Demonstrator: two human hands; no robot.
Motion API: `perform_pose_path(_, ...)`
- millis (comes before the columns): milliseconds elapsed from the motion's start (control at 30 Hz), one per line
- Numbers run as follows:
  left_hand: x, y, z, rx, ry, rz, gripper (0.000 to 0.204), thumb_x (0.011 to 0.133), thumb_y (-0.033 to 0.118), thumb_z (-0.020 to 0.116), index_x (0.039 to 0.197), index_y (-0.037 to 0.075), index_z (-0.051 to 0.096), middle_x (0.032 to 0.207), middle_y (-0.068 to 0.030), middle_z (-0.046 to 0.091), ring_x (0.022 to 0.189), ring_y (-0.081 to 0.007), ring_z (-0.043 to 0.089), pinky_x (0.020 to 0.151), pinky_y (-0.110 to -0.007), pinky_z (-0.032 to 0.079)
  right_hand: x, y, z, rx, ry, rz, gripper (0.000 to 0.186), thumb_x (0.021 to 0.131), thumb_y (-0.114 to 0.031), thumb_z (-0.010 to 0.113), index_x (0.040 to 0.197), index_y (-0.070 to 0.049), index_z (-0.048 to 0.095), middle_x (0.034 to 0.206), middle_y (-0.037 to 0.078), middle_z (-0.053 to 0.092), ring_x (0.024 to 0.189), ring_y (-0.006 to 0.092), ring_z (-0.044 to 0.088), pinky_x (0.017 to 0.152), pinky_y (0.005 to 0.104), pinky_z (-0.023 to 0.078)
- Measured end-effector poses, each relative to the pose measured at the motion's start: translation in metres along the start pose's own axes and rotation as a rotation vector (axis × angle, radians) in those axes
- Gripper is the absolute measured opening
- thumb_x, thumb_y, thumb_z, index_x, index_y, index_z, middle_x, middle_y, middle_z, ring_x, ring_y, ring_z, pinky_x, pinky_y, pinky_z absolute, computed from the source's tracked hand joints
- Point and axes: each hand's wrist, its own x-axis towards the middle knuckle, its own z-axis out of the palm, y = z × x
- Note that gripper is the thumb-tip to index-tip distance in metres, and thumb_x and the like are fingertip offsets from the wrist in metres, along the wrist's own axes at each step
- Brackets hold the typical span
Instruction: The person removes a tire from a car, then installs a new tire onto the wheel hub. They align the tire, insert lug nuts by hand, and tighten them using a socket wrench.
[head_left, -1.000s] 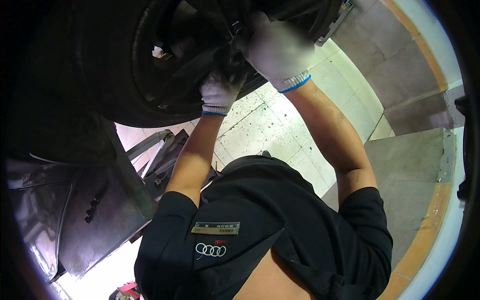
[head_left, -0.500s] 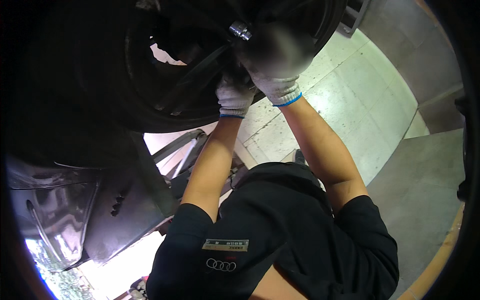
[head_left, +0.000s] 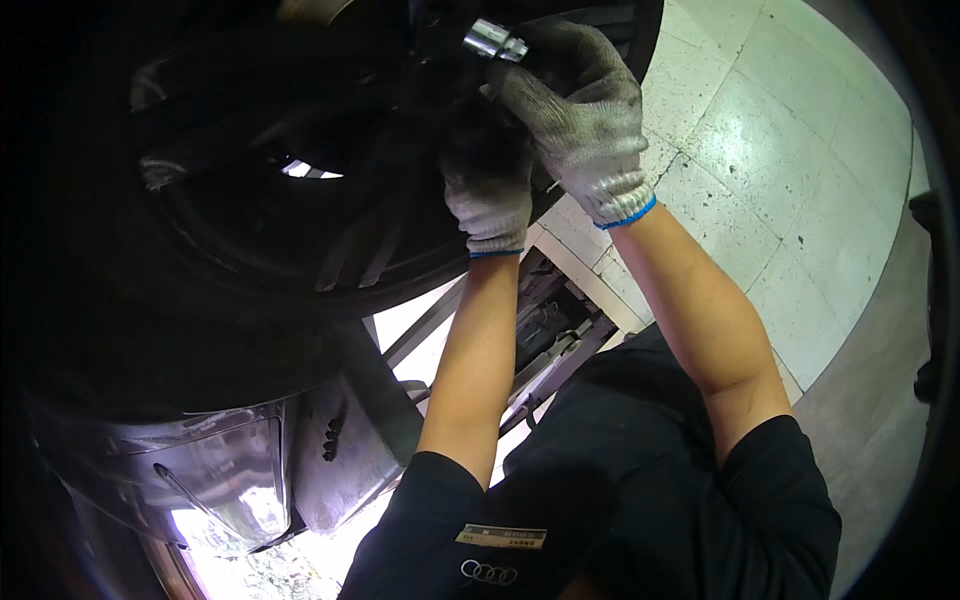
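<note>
Pale, speckled floor tiles back a workspace where most light falls away from the hands. Nearest is the person's dark shirt, with both bare forearms reaching up from its sleeves into knit gloves with blue-edged cuffs.

The left hand sits low on the wheel's face, its fingers lost in shadow — I cannot tell whether that grip is closed on anything. The right hand is raised beside it, thumb and forefinger curved around a gap. A shiny metal socket shows just at those fingers, in front of the dark wheel, its narrower end toward the glove; whether the right grip actually holds it, or only hovers alongside, is unclear.

To handle this well, I would pinch the socket squarely by its barrel, line it up straight rather than tilted, and brace with the left hand clear of anything that turns. Knit fingertips dull the feel and could snag, so seat by small motions — no forcing.

Beyond the forearms lie a glossy body panel at lower left and a dark metal frame beneath.
</note>
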Motion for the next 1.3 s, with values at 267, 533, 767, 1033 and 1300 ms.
perform_pose_path(267, -0.001, 0.0, -0.005, 0.04, 0.014, 0.03, 0.098, 0.074, 0.047, 0.092, 0.142, -0.005, 0.046, 0.128, -0.0267, 0.066, 0.115, -0.0449, 0.067, 0.096, -0.048, 0.056, 0.018, -0.011, -0.021, -0.282, -0.082, -0.034, 0.043, 0.087, -0.017, 0.082, 0.123, -0.001, 0.064, 0.109, 0.011, 0.072, 0.103, 0.0213, 0.07, 0.093, 0.0338, 0.056)
perform_pose_path(533, 0.004, 0.001, 0.001, -0.162, 0.143, 0.114, 0.082, 0.097, 0.053, 0.068, 0.141, -0.013, 0.046, 0.129, -0.0338, 0.062, 0.117, -0.05, 0.063, 0.098, -0.048, 0.052, 0.034, -0.012, -0.012, -0.206, -0.146, -0.046, 0.04, 0.084, -0.016, 0.083, 0.117, -0.002, 0.065, 0.104, 0.011, 0.074, 0.098, 0.0205, 0.071, 0.09, 0.0344, 0.057)
perform_pose_path(767, 0.0, -0.001, -0.004, -0.188, 0.025, 0.06, 0.076, 0.106, 0.042, 0.056, 0.149, -0.017, 0.037, 0.153, -0.0379, 0.043, 0.139, -0.0485, 0.05, 0.12, -0.048, 0.036, 0.051, -0.007, 0.001, -0.198, -0.105, -0.506, 0.035, 0.081, -0.017, 0.087, 0.108, -0.004, 0.068, 0.095, 0.007, 0.075, 0.087, 0.017, 0.073, 0.081, 0.033, 0.061)
perform_pose_path(1033, 0.001, 0.005, -0.006, -0.267, 0.028, 0.023, 0.071, 0.105, 0.038, 0.06, 0.147, -0.017, 0.042, 0.152, -0.0336, 0.048, 0.141, -0.0431, 0.05, 0.12, -0.045, 0.035, 0.048, -0.023, -0.006, -0.189, -0.147, -0.218, 0.033, 0.08, -0.017, 0.088, 0.105, -0.002, 0.072, 0.096, 0.011, 0.077, 0.083, 0.0179, 0.074, 0.077, 0.0324, 0.062)
perform_pose_path(1300, 0.002, 0.012, -0.005, -0.286, 0.054, -0.018, 0.071, 0.105, 0.039, 0.06, 0.147, -0.015, 0.043, 0.149, -0.0306, 0.053, 0.14, -0.0387, 0.051, 0.119, -0.042, 0.037, 0.054, -0.01, -0.007, -0.1, -0.212, -0.314, 0.033, 0.079, -0.016, 0.088, 0.104, -0.001, 0.072, 0.094, 0.011, 0.076, 0.081, 0.0172, 0.074, 0.075, 0.0291, 0.062)
